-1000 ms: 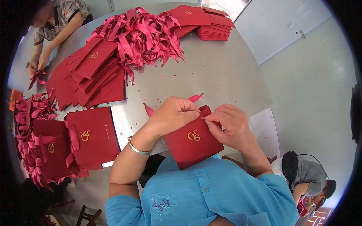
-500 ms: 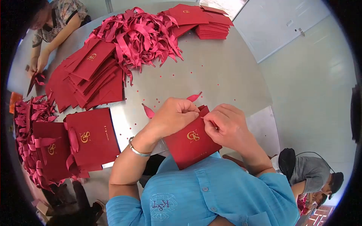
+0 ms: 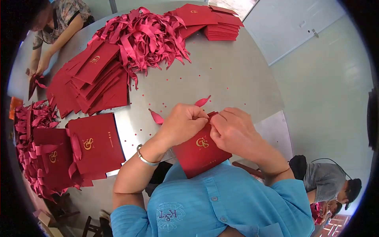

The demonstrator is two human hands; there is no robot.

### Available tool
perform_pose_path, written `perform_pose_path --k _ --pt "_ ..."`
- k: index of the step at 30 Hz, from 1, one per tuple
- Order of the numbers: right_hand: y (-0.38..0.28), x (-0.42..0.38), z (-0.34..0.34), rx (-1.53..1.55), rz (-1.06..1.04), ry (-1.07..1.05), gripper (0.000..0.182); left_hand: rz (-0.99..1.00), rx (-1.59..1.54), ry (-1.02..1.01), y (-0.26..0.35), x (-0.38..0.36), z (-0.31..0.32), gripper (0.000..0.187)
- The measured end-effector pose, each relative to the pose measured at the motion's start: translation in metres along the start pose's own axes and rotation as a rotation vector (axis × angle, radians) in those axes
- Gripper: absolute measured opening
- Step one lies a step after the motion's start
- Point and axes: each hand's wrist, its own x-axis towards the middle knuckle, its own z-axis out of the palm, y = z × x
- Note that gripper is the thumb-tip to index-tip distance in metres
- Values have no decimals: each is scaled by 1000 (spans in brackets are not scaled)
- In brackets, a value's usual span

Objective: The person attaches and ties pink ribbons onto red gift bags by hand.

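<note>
A small red paper bag (image 3: 199, 156) with a gold emblem is held close to the blue shirt, tilted, its top edge facing away from me. My left hand (image 3: 183, 124) is closed in a pinch at that top edge. My right hand (image 3: 235, 130) has its fingers curled at the same edge, just right of the left fingertips. Two ends of a pink ribbon (image 3: 203, 101) stick out past my left hand. The fingertips hide what the right hand pinches.
Pink ribbons (image 3: 148, 39) are heaped at the back of the table (image 3: 221, 71). Flat red bags (image 3: 94, 79) pile up at left, bags with ribbons (image 3: 96, 144) nearer. A co-worker (image 3: 59, 35) handles a bag at upper left; another person (image 3: 327, 177) is at lower right.
My right hand has rolled over and shifted slightly left at the bag's top edge, its fingertips now nearer the left ones. The left hand and bag have barely moved.
</note>
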Motion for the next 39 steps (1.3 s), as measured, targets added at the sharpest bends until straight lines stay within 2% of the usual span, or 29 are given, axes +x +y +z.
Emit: perform_pose_path --k 5,7,8,10,12,14,16,17,18,19,20,22,23,25,26,28,29,31,32,34,37,39 --pt "-2 5 8 -2 75 -82 11 2 70 6 6 0 -4 13" --pt "0 11 3 115 239 -139 11 -30 93 3 7 0 -7 11" --pt "2 12 3 115 236 -140 11 6 82 1 3 0 -7 12" --pt "5 13 2 276 361 -221 10 40 67 3 -2 1 -6 12" --pt "8 10 6 195 305 -249 11 140 95 -19 -3 1 -3 14" --pt "10 12 0 116 250 -269 13 105 93 -16 -1 0 -2 13" --pt "16 20 -19 365 249 -323 14 73 95 -26 3 0 -4 13" --pt "25 19 -21 365 257 -318 14 49 165 -34 8 -1 -5 12" --pt "36 18 -21 532 299 -301 15 25 233 -37 10 -1 -5 10" --pt "44 19 -19 700 339 -281 17 26 233 -41 9 -2 -3 10" --pt "50 22 -16 699 342 -276 17 46 146 -61 6 -3 -2 9" --pt "61 26 -9 866 332 -471 17 69 67 -93 6 -5 1 7" --pt "65 28 -5 864 338 -460 17 70 72 -85 7 -7 2 6" --pt "72 33 2 1074 378 -806 21 73 83 -86 13 -10 4 6" --pt "76 38 3 1077 385 -794 21 68 103 -95 17 -12 5 6" --pt "80 53 1 1008 310 -1096 26 65 129 -117 19 -13 8 5" --pt "82 57 6 1012 318 -1083 26 58 115 -96 19 -13 10 6" --pt "88 61 21 1188 237 -1272 31 52 108 -88 17 -14 12 7" --pt "90 64 27 1193 243 -1258 31 76 87 -66 15 -13 12 9" --pt "92 69 36 1202 234 -1436 33 98 73 -52 14 -14 12 11" --pt "91 70 38 1240 340 -1491 34 30 149 -72 20 -15 11 12" --pt "88 68 41 1230 335 -1498 33 -14 153 -59 24 -15 11 13"
